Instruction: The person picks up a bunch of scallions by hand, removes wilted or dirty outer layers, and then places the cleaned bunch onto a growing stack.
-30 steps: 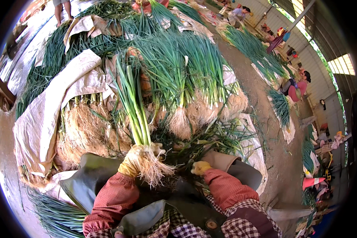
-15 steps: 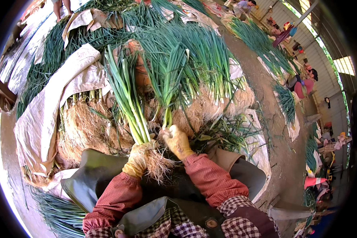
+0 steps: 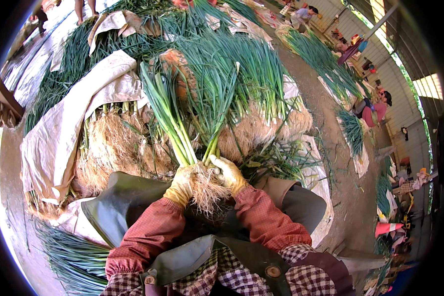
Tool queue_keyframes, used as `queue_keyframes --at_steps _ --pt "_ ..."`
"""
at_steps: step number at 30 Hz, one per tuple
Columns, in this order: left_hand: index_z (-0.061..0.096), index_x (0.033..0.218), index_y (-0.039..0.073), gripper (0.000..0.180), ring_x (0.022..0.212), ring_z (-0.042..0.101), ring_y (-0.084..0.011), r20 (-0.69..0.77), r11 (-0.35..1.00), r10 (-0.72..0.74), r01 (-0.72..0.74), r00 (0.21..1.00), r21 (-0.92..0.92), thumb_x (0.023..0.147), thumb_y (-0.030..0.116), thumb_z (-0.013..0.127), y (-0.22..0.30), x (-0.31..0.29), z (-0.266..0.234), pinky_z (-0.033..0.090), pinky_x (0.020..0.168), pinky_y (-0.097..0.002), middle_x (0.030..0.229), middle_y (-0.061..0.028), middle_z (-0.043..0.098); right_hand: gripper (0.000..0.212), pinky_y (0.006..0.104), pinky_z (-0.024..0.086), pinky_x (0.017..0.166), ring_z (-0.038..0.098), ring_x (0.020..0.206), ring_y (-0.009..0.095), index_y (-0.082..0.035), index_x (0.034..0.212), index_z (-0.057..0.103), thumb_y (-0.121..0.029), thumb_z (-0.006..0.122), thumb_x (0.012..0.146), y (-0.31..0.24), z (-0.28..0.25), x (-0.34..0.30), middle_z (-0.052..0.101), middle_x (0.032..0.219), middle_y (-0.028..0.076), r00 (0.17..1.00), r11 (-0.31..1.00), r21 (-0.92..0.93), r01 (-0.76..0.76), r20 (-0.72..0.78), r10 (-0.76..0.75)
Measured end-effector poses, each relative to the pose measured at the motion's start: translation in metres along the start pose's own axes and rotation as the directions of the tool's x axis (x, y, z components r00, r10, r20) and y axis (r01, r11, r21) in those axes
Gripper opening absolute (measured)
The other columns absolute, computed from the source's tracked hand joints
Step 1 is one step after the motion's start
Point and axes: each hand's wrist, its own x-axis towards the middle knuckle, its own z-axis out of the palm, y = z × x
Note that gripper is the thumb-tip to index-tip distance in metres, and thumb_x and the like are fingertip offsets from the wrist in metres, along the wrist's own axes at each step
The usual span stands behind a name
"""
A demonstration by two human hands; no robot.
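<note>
Well, leafy green onions, roots shaggy.

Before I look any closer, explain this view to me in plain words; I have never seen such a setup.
There is no machine here: a person works with two hands in yellowish gloves. The view comes from the left one of two wide cameras worn on the head, looking down, so the lens bends straight edges near the rim. The reddish sleeves at the bottom are the person's own.

The left hand grips a bunch of green stalks low down, by the pale roots. The right hand holds a second bunch beside it, at its base.

Ahead lies a large pile of similar plants, partly under pale cloth. Another person is off to the right.
</note>
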Motion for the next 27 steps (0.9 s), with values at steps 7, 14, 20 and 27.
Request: queue_keyframes --at_steps 7,14,20,27 --pt "0.057 0.091 -0.004 0.02 0.06 0.056 -0.0191 -0.087 0.945 -0.012 0.039 0.996 0.325 0.074 0.005 0.061 0.008 -0.016 0.03 0.048 0.055 -0.0281 0.073 -0.0092 0.059 0.017 0.0261 0.046 0.057 0.056 0.063 0.015 0.0 0.092 0.06 -0.013 0.054 0.082 0.044 -0.007 0.023 0.06 0.078 0.007 0.985 0.997 -0.008 -0.074 -0.157 0.072" --pt "0.058 0.087 -0.003 0.015 0.062 0.056 -0.0146 -0.084 0.965 -0.071 0.09 0.994 0.247 0.075 0.006 0.059 0.015 -0.025 0.045 0.046 0.052 -0.0257 0.073 -0.009 0.059 0.021 0.0387 0.044 0.056 0.054 0.058 0.022 0.0 0.078 0.05 -0.02 0.055 0.08 -0.031 -0.053 0.067 0.052 0.059 0.007 0.659 0.484 -0.869 0.104 -0.304 -0.688" --pt "0.056 0.092 -0.007 0.02 0.07 0.06 -0.0276 -0.051 0.96 -0.26 0.253 0.964 -0.117 0.075 0.004 0.054 0.019 -0.024 0.052 0.053 0.065 -0.0357 0.079 -0.0155 0.06 0.062 0.0304 0.052 0.057 0.058 0.07 0.022 -0.001 0.12 0.038 -0.041 0.059 0.077 -0.059 -0.052 0.069 0.055 0.093 0.011 0.993 0.935 -0.352 0.045 -0.084 -0.079" --pt "0.057 0.083 -0.009 0.015 0.056 0.058 -0.0243 -0.304 0.976 -0.051 0.112 0.951 0.184 0.071 -0.001 0.058 -0.005 -0.01 0.004 0.051 0.05 -0.0335 0.072 -0.0163 0.059 0.021 0.0217 0.042 0.05 0.049 0.059 0.008 -0.003 0.089 0.058 -0.023 0.057 0.083 0.003 -0.009 0.036 0.056 0.071 0.002 0.996 0.841 -0.539 0.048 0.086 -0.001"
